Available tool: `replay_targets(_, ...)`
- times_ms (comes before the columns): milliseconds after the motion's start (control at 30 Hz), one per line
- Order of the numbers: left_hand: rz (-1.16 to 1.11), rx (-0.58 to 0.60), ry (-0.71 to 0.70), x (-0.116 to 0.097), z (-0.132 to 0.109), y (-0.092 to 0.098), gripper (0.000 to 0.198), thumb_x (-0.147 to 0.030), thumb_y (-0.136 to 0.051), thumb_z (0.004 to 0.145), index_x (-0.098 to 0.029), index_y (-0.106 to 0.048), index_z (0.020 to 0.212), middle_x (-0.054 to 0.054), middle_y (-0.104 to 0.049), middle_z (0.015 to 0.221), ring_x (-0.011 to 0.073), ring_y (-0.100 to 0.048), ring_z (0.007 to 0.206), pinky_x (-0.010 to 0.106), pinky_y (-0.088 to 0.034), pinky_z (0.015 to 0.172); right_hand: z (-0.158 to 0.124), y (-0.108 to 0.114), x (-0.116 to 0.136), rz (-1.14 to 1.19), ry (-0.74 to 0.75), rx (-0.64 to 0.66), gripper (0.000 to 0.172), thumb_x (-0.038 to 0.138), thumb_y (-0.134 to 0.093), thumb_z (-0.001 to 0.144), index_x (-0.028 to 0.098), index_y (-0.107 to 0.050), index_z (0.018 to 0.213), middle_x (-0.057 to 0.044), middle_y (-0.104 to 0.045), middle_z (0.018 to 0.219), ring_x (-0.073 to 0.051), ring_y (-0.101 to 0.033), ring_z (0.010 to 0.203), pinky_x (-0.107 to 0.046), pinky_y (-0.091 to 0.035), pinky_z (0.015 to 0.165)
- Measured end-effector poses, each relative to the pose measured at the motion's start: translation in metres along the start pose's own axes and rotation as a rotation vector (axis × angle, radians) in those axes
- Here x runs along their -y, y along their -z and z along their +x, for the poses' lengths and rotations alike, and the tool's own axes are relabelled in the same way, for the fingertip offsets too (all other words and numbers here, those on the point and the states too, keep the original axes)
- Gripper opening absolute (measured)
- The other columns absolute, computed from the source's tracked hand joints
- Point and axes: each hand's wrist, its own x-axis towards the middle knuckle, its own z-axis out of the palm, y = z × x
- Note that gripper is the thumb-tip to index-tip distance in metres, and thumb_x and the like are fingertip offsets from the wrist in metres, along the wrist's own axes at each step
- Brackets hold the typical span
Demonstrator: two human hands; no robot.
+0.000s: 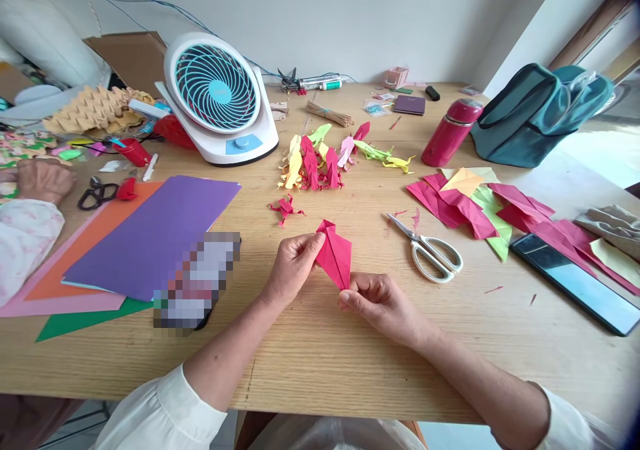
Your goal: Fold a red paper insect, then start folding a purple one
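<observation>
A folded pink paper piece [336, 255], shaped like a kite with a crease down its middle, is held just above the table. My left hand [293, 263] pinches its upper left edge between thumb and fingers. At the lower tip, my right hand [383, 303] grips the paper with thumb and forefinger. Just beyond it lies a small red paper figure [286, 210] with curled limbs. White-handled scissors [430, 250] rest to the right, blades partly apart. Farther back, several finished paper figures [320, 160] in pink, yellow and green stand grouped together.
Folded paper pieces [460, 203], a phone [580, 283], a pink flask [453, 132] and a teal bag [530, 117] occupy the right. Left are coloured sheets [155, 230], a blurred phone [200, 283], a fan [217, 97], black scissors [97, 193] and another person's hand [47, 180].
</observation>
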Motion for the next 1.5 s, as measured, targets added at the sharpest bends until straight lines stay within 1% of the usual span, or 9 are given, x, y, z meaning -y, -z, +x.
replay_targets(200,-0.068,-0.009,0.081,0.005,0.000,-0.002,0.052,-0.054,-0.064,0.089,-0.019,-0.039,0.060,-0.005,-0.032,0.060,0.0085,-0.028,0.058,0.023,-0.026,0.054,-0.002,-0.002,0.002,-0.072,-0.019,0.014,0.044,0.054,-0.058,0.094,0.017,-0.054,0.070,0.002,-0.048,0.066,-0.011,-0.040,0.063,-0.026,-0.032,0.058)
replay_targets(367,-0.154,-0.031,0.159,0.008,0.000,-0.004,0.053,-0.058,-0.066,0.085,-0.019,-0.038,0.061,-0.005,-0.032,0.060,0.0084,-0.027,0.057,0.023,-0.026,0.053,-0.001,-0.002,0.002,-0.087,-0.015,0.006,0.046,0.057,-0.056,0.094,0.018,-0.053,0.070,0.001,-0.050,0.068,-0.012,-0.042,0.064,-0.026,-0.033,0.059)
replay_targets(467,-0.080,-0.054,0.128,0.005,-0.001,-0.004,0.053,-0.058,-0.066,0.084,-0.019,-0.038,0.060,-0.005,-0.032,0.060,0.0087,-0.027,0.057,0.023,-0.027,0.053,-0.001,-0.002,0.004,-0.067,-0.028,0.011,0.049,0.062,-0.057,0.092,0.019,-0.053,0.069,0.001,-0.050,0.067,-0.012,-0.043,0.064,-0.026,-0.035,0.060)
replay_targets(633,0.048,-0.059,0.033,-0.003,-0.002,-0.005,0.050,-0.050,-0.064,0.087,-0.019,-0.037,0.058,-0.005,-0.029,0.059,0.0090,-0.025,0.058,0.024,-0.025,0.053,0.000,-0.003,0.006,-0.050,-0.058,0.021,0.052,0.067,-0.058,0.089,0.017,-0.059,0.072,0.001,-0.053,0.067,-0.012,-0.045,0.064,-0.026,-0.036,0.059)
replay_targets(800,0.044,-0.027,0.071,-0.003,-0.002,-0.005,0.051,-0.052,-0.063,0.087,-0.020,-0.036,0.059,-0.005,-0.027,0.060,0.0093,-0.025,0.059,0.024,-0.023,0.053,-0.001,-0.004,0.002,-0.037,-0.015,0.031,0.050,0.062,-0.057,0.093,0.016,-0.063,0.073,-0.001,-0.062,0.070,-0.014,-0.054,0.066,-0.027,-0.040,0.063)
replay_targets(1000,0.042,-0.068,0.057,0.000,-0.001,-0.003,0.057,-0.056,-0.067,0.083,-0.020,-0.031,0.058,-0.005,-0.024,0.061,0.0091,-0.023,0.059,0.025,-0.021,0.053,-0.001,-0.005,-0.001,-0.063,-0.019,0.011,0.052,0.064,-0.062,0.089,0.016,-0.060,0.067,0.001,-0.058,0.065,-0.011,-0.048,0.061,-0.025,-0.037,0.058)
replay_targets(1133,0.041,-0.093,0.045,-0.001,-0.001,-0.002,0.058,-0.058,-0.068,0.082,-0.021,-0.030,0.058,-0.005,-0.024,0.060,0.0090,-0.023,0.059,0.025,-0.020,0.052,-0.001,-0.007,0.000,-0.016,-0.032,-0.007,0.054,0.065,-0.063,0.087,0.017,-0.061,0.063,-0.001,-0.062,0.064,-0.012,-0.053,0.060,-0.025,-0.040,0.058)
replay_targets(1333,0.136,-0.099,0.025,-0.003,0.001,-0.001,0.062,-0.061,-0.064,0.083,-0.021,-0.027,0.055,-0.005,-0.022,0.058,0.0088,-0.021,0.057,0.025,-0.019,0.051,-0.002,-0.008,0.000,-0.118,0.050,-0.044,0.053,0.062,-0.061,0.091,0.017,-0.060,0.062,0.000,-0.061,0.061,-0.011,-0.051,0.057,-0.024,-0.038,0.056)
replay_targets(1500,0.144,-0.100,0.029,-0.003,0.001,-0.002,0.063,-0.063,-0.063,0.083,-0.021,-0.026,0.055,-0.005,-0.021,0.057,0.0087,-0.021,0.056,0.026,-0.019,0.051,-0.002,-0.010,0.000,-0.168,0.089,-0.053,0.054,0.062,-0.058,0.092,0.018,-0.057,0.061,0.001,-0.057,0.061,-0.010,-0.048,0.056,-0.025,-0.035,0.054)
